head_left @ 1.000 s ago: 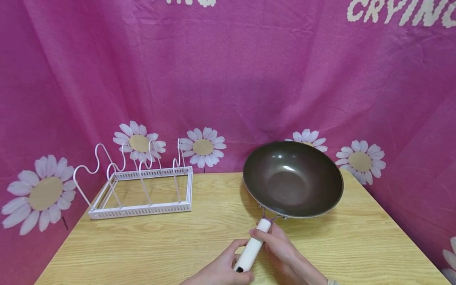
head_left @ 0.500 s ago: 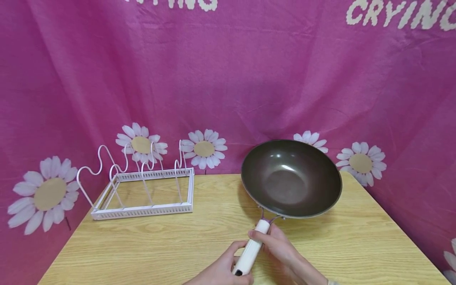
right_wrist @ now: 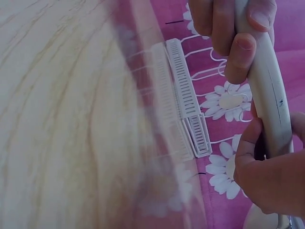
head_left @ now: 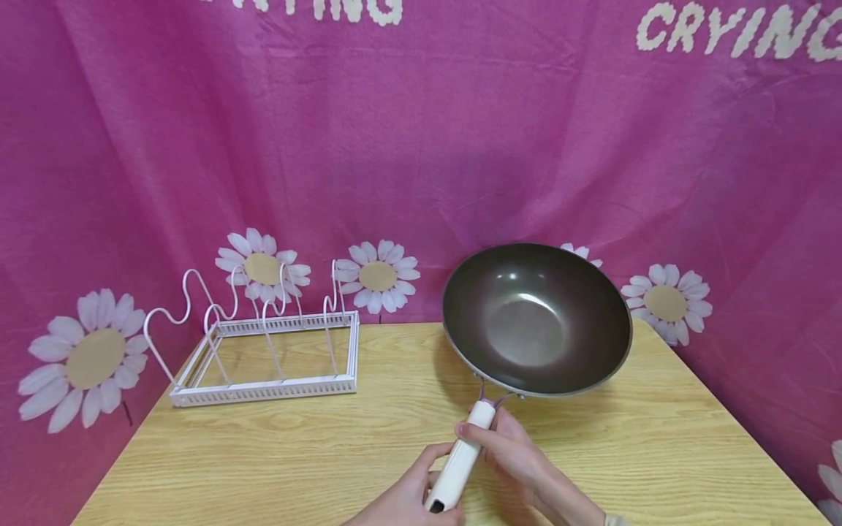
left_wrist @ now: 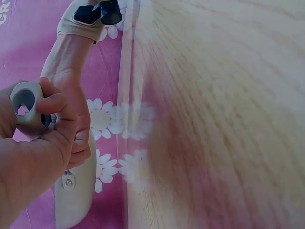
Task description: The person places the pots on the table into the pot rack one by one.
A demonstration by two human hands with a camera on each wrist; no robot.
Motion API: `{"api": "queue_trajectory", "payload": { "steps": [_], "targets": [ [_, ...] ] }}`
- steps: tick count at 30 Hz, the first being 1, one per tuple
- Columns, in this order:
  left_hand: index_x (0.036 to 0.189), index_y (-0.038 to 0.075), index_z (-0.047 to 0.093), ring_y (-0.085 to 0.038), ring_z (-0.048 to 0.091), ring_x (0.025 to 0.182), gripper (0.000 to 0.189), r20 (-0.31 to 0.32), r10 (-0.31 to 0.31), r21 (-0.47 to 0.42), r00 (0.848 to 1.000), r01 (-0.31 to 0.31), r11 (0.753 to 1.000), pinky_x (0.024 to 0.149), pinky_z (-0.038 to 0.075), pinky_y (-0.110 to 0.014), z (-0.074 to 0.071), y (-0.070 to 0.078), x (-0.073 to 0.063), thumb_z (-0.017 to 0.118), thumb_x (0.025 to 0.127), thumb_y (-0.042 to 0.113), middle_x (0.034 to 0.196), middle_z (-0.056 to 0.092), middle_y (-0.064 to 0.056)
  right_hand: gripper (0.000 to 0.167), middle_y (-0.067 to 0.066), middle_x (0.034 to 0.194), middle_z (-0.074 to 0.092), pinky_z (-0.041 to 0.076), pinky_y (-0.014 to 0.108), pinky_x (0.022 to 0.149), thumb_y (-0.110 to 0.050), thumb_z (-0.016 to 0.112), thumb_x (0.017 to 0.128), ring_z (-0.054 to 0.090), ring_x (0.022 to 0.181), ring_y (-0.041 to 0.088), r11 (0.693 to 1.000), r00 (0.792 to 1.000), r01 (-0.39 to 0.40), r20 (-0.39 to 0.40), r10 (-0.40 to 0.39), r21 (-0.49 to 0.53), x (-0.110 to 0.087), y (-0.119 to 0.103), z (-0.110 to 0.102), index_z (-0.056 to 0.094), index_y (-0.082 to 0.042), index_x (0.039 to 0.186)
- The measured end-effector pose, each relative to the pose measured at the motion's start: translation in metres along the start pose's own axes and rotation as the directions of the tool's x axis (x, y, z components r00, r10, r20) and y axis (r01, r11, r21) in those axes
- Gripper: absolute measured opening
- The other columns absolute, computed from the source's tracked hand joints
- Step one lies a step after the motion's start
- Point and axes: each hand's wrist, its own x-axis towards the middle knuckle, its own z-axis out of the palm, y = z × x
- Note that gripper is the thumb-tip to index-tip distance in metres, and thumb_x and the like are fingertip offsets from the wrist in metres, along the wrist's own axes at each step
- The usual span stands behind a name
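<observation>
A wok (head_left: pixel 536 321) with a dark, shiny inside hangs above the right part of the table, its opening tilted toward me. Both hands grip its white handle (head_left: pixel 460 460). My right hand (head_left: pixel 520 453) holds the handle close to the pan, thumb across the top. Around the handle's rear end curl the fingers of my left hand (head_left: pixel 411 493). In the left wrist view the hollow handle end (left_wrist: pixel 29 112) sits in the left fingers, and the wok's pale outer side (left_wrist: pixel 78 200) is raised off the tabletop. The right wrist view shows the handle (right_wrist: pixel 269 86) between both hands.
On the left of the wooden table (head_left: pixel 283 453) stands a white pan rack (head_left: pixel 263 391) with several curved wire dividers. A pink cloth (head_left: pixel 421 146) with daisies encloses the back and sides. The table's right edge runs beyond the wok.
The wok has risen slightly and its far rim has tilted up a little. Both hands keep their grip on the handle. The head view has shifted slightly.
</observation>
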Motion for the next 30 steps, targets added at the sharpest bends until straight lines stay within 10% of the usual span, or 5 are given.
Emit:
{"api": "queue_trajectory", "payload": {
  "steps": [30],
  "targets": [
    [0.151, -0.004, 0.016, -0.008, 0.061, 0.085, 0.087, -0.073, 0.080, 0.098, 0.994, -0.073, 0.993, 0.072, 0.050, -0.020, -0.001, 0.000, -0.010, 0.069, 0.083, 0.010, 0.124, 0.060, -0.026, 0.044, 0.002, 0.096, 0.064, 0.043, 0.033, 0.083, -0.014, 0.067, 0.088, 0.054, 0.092, 0.017, 0.988, 0.991, 0.083, 0.116, -0.068, -0.129, -0.002, -0.025, 0.011, 0.039, 0.000, 0.119]
  ]
}}
